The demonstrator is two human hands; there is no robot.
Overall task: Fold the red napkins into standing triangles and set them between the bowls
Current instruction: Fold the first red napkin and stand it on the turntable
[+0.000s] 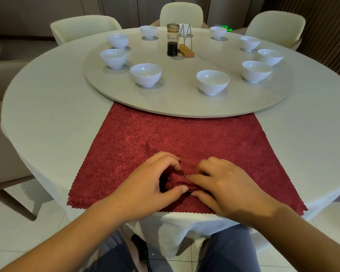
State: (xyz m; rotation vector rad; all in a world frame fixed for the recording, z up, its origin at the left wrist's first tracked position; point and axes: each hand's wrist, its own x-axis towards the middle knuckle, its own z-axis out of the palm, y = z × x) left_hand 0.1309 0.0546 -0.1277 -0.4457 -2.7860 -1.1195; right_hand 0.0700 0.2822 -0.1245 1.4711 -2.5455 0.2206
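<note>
Your left hand (145,185) and right hand (230,191) both pinch a bunched fold in the red napkin (175,138), fingers (166,158) curled, possibly a stack.

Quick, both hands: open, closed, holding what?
Left hand: closed, fingers pinching a bunched fold of the patterned red cloth napkin.
Right hand: closed, pinching the same fold.

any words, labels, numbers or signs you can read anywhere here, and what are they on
No text here can be read.
Green lit sign beyond the far table edge: glowing marks, too blurred and small to read.
Sauce bottle in the middle of the turntable: no legible label.
White bowls: plain, no writing shows.
Red napkins: woven pattern only, no words.
</note>
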